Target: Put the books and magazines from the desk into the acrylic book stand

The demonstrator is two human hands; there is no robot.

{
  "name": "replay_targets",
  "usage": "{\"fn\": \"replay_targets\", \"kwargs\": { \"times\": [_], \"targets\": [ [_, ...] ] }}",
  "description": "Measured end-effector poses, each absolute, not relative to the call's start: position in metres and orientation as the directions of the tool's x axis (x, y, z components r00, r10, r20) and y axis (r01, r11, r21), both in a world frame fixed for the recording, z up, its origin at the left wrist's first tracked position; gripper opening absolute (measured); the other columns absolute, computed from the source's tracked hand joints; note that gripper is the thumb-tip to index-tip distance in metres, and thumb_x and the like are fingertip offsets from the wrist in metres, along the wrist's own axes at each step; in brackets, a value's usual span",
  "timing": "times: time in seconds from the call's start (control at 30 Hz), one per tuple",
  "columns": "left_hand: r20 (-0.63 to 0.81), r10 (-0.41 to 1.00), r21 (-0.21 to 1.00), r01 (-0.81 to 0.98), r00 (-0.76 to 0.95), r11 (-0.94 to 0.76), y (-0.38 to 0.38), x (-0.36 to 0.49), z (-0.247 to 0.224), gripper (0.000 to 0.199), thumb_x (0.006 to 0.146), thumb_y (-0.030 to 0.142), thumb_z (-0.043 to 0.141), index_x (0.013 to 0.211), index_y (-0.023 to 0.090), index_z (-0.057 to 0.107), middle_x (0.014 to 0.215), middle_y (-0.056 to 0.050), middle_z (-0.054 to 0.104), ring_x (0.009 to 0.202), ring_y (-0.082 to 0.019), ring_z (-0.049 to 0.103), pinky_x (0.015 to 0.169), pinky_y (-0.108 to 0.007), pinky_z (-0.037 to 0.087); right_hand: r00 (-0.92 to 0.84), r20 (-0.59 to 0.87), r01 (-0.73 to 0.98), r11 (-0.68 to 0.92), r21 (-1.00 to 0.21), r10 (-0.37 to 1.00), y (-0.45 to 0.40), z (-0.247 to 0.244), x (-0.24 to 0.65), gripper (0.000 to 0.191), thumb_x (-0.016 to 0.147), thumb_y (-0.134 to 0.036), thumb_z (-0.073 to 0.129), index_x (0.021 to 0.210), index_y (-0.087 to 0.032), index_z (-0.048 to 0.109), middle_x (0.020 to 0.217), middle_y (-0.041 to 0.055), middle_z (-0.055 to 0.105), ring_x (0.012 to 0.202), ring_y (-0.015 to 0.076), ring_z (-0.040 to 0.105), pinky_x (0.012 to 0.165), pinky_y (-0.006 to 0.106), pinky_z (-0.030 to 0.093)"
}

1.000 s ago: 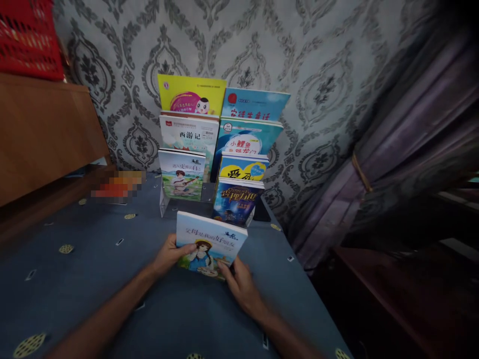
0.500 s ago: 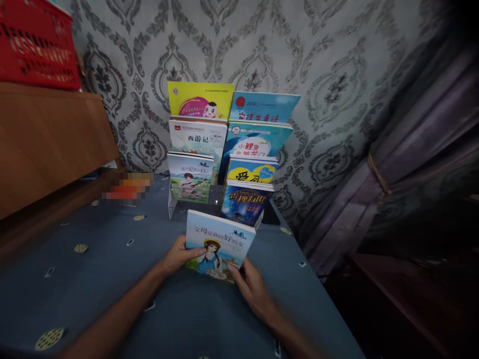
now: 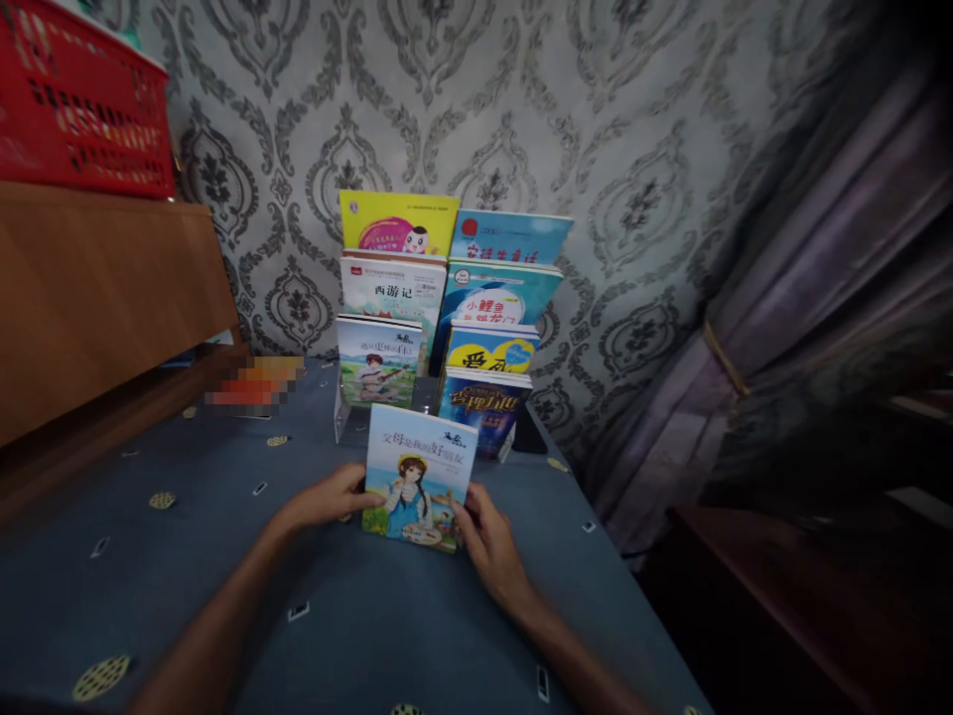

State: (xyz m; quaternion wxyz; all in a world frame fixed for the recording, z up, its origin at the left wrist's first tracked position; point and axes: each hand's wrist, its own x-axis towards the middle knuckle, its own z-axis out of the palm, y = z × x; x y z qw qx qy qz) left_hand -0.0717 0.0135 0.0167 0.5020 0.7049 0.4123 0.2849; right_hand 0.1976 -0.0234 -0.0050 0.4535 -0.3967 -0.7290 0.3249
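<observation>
A light-blue book (image 3: pixel 417 482) with a girl in a yellow hat on its cover is held upright between both hands. My left hand (image 3: pixel 335 495) grips its left edge, thumb on the front. On its right edge, my right hand (image 3: pixel 483 536) is closed the same way. Just behind stands a tiered rack (image 3: pixel 340 412) with two columns of books. Its left column has a guitar-player book (image 3: pixel 378 372) in front, a white book (image 3: pixel 387 288) and a yellow book (image 3: pixel 398 223). The right column has a dark blue book (image 3: pixel 483 412) in front, with several others behind.
A blue patterned cloth (image 3: pixel 223 556) covers the table. At the left, a red basket (image 3: pixel 96 119) sits on a wooden cabinet (image 3: pixel 111 298). A blurred orange item (image 3: pixel 253 385) lies near the cabinet. A dark flat object (image 3: pixel 530 435) is beside the rack; a curtain (image 3: pixel 670 397) hangs at right.
The held book has shifted slightly left and stands straighter, facing the camera more. Both hands have moved with it. The camera view has shifted a little.
</observation>
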Motion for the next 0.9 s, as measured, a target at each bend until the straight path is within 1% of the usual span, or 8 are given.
{"fn": "replay_targets", "kwargs": {
  "times": [0.1,0.2,0.27,0.4,0.57,0.7,0.8,0.9],
  "targets": [
    [0.031,0.897,0.881,0.412,0.442,-0.233,0.023,-0.084,0.019,0.037,0.077,0.046,0.069,0.096,0.014,0.071,0.095,-0.006,0.073,0.084,-0.022,0.062,0.070,-0.026,0.048,-0.297,0.431,0.277,0.509,-0.815,0.852,-0.013,-0.004,0.188,0.026,0.100,-0.038,0.043,0.116,-0.021,0.056,0.103,0.0070,0.070,0.087,0.0207,0.066,0.079,0.032,0.053],
    [0.080,0.936,0.793,0.548,0.342,-0.268,0.034,-0.097,0.022,0.030,0.074,0.045,0.069,0.075,0.016,0.068,0.078,-0.004,0.069,0.071,-0.020,0.057,0.062,-0.025,0.043,-0.309,0.459,0.280,0.541,-0.793,0.833,-0.001,-0.005,0.178,0.024,0.100,-0.036,0.042,0.112,-0.021,0.056,0.099,0.0062,0.069,0.082,0.0192,0.064,0.076,0.030,0.051],
    [0.114,0.941,0.748,0.596,0.319,-0.293,0.040,-0.104,0.025,0.028,0.072,0.044,0.070,0.070,0.017,0.066,0.073,-0.003,0.067,0.067,-0.019,0.055,0.059,-0.025,0.041,-0.299,0.479,0.292,0.557,-0.778,0.826,0.006,-0.005,0.170,0.023,0.100,-0.035,0.041,0.111,-0.020,0.054,0.097,0.0061,0.068,0.081,0.0190,0.063,0.074,0.029,0.049],
    [0.132,0.934,0.725,0.610,0.332,-0.319,0.050,-0.115,0.037,0.026,0.073,0.039,0.065,0.083,0.016,0.068,0.084,-0.005,0.072,0.074,-0.021,0.059,0.064,-0.026,0.044,-0.278,0.518,0.311,0.586,-0.748,0.809,0.020,-0.004,0.155,0.018,0.098,-0.034,0.041,0.103,-0.021,0.052,0.087,0.0042,0.065,0.078,0.0188,0.062,0.071,0.028,0.047],
    [0.068,0.956,0.674,0.693,0.285,-0.255,0.061,-0.129,0.046,0.030,0.072,0.038,0.060,0.088,0.014,0.069,0.082,-0.007,0.072,0.077,-0.024,0.064,0.067,-0.030,0.048,-0.243,0.578,0.363,0.626,-0.690,0.779,0.036,-0.012,0.136,0.016,0.097,-0.032,0.041,0.099,-0.021,0.053,0.086,0.0043,0.065,0.075,0.0187,0.061,0.069,0.027,0.047],
    [0.089,0.957,0.758,0.604,0.276,-0.245,0.064,-0.136,0.031,0.038,0.068,0.036,0.063,0.099,0.016,0.069,0.100,-0.009,0.075,0.090,-0.028,0.066,0.078,-0.035,0.053,-0.236,0.639,0.385,0.674,-0.631,0.732,0.043,-0.023,0.127,0.015,0.097,-0.030,0.042,0.099,-0.021,0.054,0.085,0.0049,0.065,0.076,0.0198,0.062,0.070,0.028,0.047],
    [0.060,0.956,0.839,0.504,0.287,-0.204,0.066,-0.137,0.019,0.046,0.070,0.041,0.065,0.105,0.013,0.068,0.103,-0.012,0.074,0.088,-0.028,0.067,0.076,-0.037,0.054,-0.245,0.646,0.386,0.684,-0.619,0.723,0.045,-0.026,0.126,0.015,0.098,-0.029,0.041,0.098,-0.022,0.054,0.085,0.0045,0.065,0.075,0.0196,0.062,0.069,0.027,0.047],
    [0.053,0.953,0.857,0.476,0.299,-0.197,0.069,-0.138,0.019,0.048,0.068,0.042,0.068,0.104,0.012,0.068,0.102,-0.012,0.074,0.085,-0.027,0.067,0.073,-0.037,0.055,-0.241,0.638,0.382,0.676,-0.630,0.731,0.047,-0.019,0.126,0.014,0.098,-0.028,0.041,0.098,-0.022,0.054,0.084,0.0036,0.065,0.075,0.0190,0.062,0.068,0.026,0.046]
  ]
}}
